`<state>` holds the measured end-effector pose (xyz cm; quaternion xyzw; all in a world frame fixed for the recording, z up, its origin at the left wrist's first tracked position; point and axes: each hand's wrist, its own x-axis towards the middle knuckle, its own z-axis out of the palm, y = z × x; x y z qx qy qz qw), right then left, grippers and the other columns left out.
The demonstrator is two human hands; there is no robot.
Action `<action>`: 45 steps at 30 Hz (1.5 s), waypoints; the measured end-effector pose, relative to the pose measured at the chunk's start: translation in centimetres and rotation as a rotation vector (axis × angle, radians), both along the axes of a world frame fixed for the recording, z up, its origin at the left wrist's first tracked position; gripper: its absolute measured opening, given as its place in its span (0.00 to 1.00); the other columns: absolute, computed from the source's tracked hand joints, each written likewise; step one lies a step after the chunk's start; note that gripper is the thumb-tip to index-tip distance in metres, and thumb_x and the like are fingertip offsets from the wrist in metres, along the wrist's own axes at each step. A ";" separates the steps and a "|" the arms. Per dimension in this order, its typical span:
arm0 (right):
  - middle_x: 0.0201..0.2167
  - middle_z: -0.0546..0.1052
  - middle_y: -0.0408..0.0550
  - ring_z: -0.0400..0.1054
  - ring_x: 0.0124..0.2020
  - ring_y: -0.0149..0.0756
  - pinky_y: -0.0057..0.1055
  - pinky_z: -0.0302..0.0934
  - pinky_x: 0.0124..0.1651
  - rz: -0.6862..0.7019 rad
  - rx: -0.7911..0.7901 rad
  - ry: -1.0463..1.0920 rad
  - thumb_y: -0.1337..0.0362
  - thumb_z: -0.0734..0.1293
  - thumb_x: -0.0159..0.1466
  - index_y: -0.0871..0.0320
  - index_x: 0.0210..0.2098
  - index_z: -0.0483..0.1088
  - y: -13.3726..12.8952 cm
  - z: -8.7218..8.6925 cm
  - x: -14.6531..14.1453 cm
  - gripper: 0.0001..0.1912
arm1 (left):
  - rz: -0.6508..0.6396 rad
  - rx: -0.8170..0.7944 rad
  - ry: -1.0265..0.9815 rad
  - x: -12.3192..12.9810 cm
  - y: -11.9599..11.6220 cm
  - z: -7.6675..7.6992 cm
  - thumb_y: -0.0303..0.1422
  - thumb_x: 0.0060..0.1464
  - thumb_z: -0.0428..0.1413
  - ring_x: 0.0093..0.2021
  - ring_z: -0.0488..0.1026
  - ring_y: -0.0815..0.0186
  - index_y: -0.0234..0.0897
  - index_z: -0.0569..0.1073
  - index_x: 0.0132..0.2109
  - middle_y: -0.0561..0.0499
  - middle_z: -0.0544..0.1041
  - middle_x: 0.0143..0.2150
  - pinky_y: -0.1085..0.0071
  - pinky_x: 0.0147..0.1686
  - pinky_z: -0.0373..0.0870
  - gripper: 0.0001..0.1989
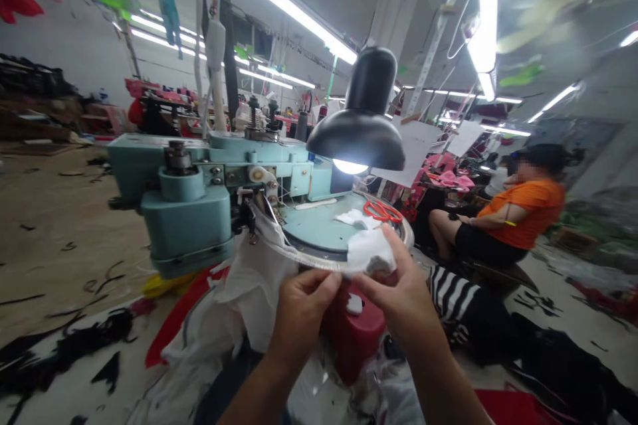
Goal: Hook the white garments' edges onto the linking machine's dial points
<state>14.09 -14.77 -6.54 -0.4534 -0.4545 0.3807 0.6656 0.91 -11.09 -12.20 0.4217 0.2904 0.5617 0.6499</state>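
Note:
A teal machine [187, 219] stands at the left and centre, with a round dial plate [319, 222] edged by a toothed metal ring. My left hand [304, 305] pinches at the ring's front edge; what lies between its fingers is too small to make out. Just right of it, my right hand [399, 292] holds a folded piece of white fabric [369, 251] against the rim, thumb below and fingers behind. More white fabric [254, 279] hangs from the ring on the left. Orange-handled scissors [383, 211] rest on the plate beside a small white scrap.
A black lamp [356, 136] hangs low over the plate. Below the ring stands a red stool [356, 332]. Striped and black garments [458, 299] lie at the right. A person in orange [528, 212] sits beyond them. Black scraps [64, 352] litter the floor at left.

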 end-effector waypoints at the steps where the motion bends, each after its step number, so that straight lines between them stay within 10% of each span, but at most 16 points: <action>1: 0.64 0.68 0.57 0.72 0.56 0.48 0.41 0.69 0.57 -0.011 0.002 -0.002 0.65 0.79 0.50 0.56 0.70 0.51 -0.1 0.0 -0.1 0.55 | -0.003 0.003 -0.012 0.0 0.0 0.0 0.43 0.47 0.68 0.24 0.74 0.67 0.31 0.81 0.34 0.47 0.80 0.26 0.76 0.24 0.73 0.18; 45: 0.58 0.74 0.56 0.78 0.45 0.46 0.35 0.74 0.44 0.009 0.015 0.037 0.65 0.80 0.46 0.56 0.70 0.49 -0.1 -0.6 -0.3 0.58 | 0.010 0.011 -0.140 0.7 -0.2 0.3 0.42 0.43 0.70 0.25 0.74 0.70 0.31 0.80 0.31 0.49 0.79 0.27 0.78 0.26 0.71 0.17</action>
